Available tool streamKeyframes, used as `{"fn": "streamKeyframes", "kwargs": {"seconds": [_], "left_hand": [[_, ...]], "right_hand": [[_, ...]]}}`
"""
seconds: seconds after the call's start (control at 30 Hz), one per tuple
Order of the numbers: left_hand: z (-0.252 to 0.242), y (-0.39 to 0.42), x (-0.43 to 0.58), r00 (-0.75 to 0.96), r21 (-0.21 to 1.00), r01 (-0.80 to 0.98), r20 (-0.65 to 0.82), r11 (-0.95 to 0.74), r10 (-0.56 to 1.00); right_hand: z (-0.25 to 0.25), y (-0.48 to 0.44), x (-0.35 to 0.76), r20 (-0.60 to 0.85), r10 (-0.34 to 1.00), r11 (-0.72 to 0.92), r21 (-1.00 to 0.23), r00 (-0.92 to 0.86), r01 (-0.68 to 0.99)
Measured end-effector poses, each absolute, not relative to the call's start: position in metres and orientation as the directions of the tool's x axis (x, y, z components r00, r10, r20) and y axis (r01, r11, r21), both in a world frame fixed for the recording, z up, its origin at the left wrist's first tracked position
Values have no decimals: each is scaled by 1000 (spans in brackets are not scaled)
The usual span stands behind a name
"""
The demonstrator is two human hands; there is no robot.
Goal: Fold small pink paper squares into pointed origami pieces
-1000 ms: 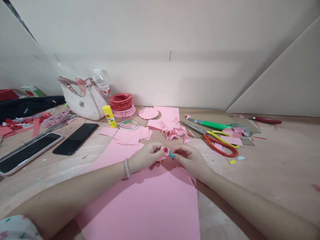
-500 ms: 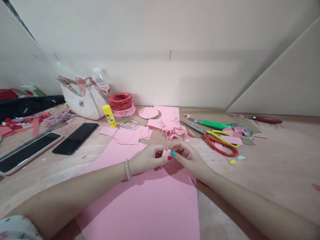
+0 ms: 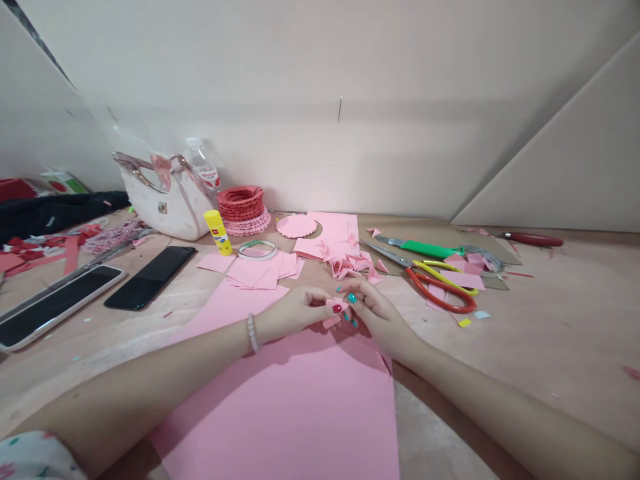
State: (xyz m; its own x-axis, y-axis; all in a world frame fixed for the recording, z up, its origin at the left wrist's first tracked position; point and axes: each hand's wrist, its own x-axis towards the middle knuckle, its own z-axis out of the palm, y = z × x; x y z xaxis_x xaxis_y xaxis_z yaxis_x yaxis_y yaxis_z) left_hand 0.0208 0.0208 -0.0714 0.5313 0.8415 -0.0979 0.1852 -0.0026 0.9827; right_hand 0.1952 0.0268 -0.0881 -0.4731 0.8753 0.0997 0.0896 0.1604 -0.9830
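A small folded piece of pink paper (image 3: 332,323) is pinched in my left hand (image 3: 303,312), with the thumb on top. My right hand (image 3: 375,311) meets it from the other side, its curled fingertips at the paper's edge; the fingers partly hide the fold. Both hands are above a large pink sheet (image 3: 300,407). Just beyond them lies a heap of folded pink paper pieces (image 3: 345,265). Flat pink paper squares (image 3: 255,272) are spread to its left, beside a roll of tape (image 3: 257,250).
Orange-and-yellow scissors (image 3: 443,291) and a green-handled tool (image 3: 431,250) lie to the right. At left are a glue stick (image 3: 218,232), two phones (image 3: 153,277), a white handbag (image 3: 167,203) and stacked red paper rings (image 3: 241,203). A white wall (image 3: 400,87) rises behind.
My right thumb has lifted slightly up and away from the left thumb, and its fingers have shifted around the paper. The folded paper has turned a little in my left hand.
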Motion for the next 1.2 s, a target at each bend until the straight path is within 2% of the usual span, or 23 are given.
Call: {"fn": "streamKeyframes", "kwargs": {"seconds": [0.13, 0.27, 0.37, 0.57, 0.7, 0.77, 0.97, 1.2], "left_hand": [[-70, 23, 19, 418, 970, 234, -42, -63, 907], [-74, 23, 19, 284, 987, 151, -103, 61, 953], [-74, 21, 20, 325, 992, 98, -105, 77, 940], [-71, 20, 23, 340, 977, 200, -143, 77, 929], [-70, 22, 19, 519, 966, 217, -236, 141, 821], [-70, 23, 16, 556, 960, 220, -269, 173, 786], [-75, 21, 19, 483, 982, 129, -181, 135, 857], [-77, 18, 20, 483, 988, 139, -133, 74, 866]], "right_hand": [[-88, 28, 195, 152, 896, 176, -984, -418, 21], [-85, 26, 190, 164, 866, 189, -982, -473, 4], [-84, 25, 188, 157, 824, 190, -982, -544, 4], [-84, 22, 189, 156, 856, 233, -967, -493, 99], [-83, 21, 191, 161, 827, 264, -957, -539, 119], [-83, 21, 191, 150, 831, 239, -966, -536, 101], [-81, 30, 195, 53, 864, 47, -999, -500, -24], [-86, 33, 197, 17, 855, 2, -1000, -518, -29]]}}
